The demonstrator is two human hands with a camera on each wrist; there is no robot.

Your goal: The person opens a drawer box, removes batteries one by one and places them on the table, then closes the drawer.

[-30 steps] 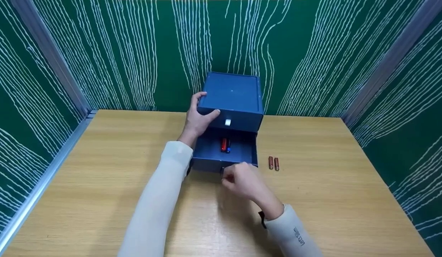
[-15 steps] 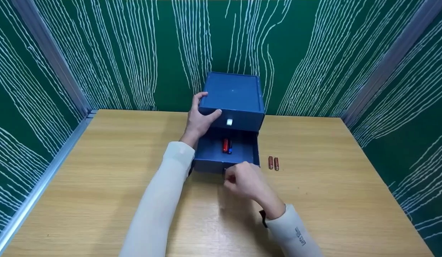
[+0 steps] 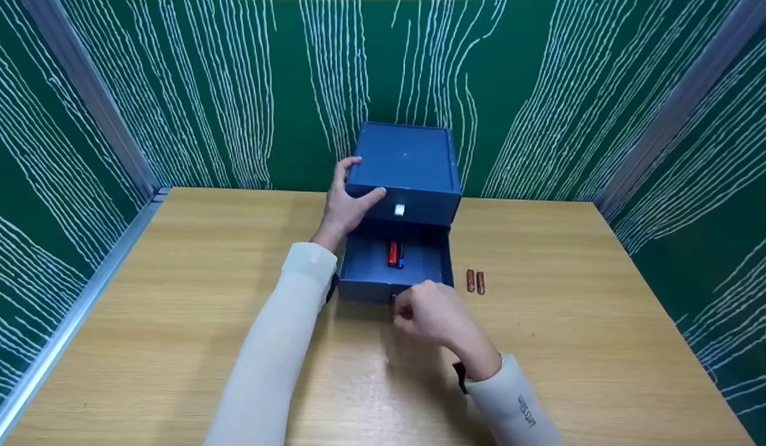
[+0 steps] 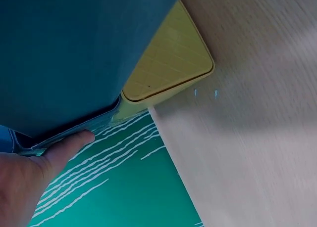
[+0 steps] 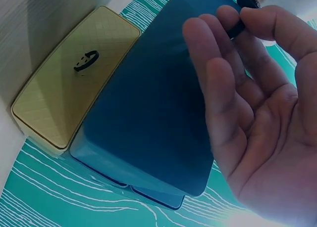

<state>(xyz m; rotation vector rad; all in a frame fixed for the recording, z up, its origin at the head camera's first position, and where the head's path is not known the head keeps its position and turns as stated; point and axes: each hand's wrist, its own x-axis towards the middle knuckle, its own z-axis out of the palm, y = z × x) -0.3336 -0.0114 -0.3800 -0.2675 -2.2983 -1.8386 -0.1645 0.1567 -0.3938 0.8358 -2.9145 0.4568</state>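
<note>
Head view, centre: the left hand (image 3: 345, 207), spread wide, grips the blue drawer unit (image 3: 407, 158); the right hand (image 3: 431, 313) pinches the dark knob (image 3: 393, 299) of its open lower drawer (image 3: 364, 292). Left wrist view: the thumb (image 4: 72, 144) touches the unit, lower left. Right wrist view: a yellow box (image 5: 54, 101) lies left.

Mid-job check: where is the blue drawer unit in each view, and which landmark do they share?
Head: the blue drawer unit is at the centre, its lower drawer open.
Left wrist: the blue drawer unit fills the upper left, the left hand at its edge.
Right wrist: the blue drawer unit slants through the middle, partly behind the right hand.
Shared landmark: the green wall, at the back in head, toward the bottom in both wrist views.
</note>
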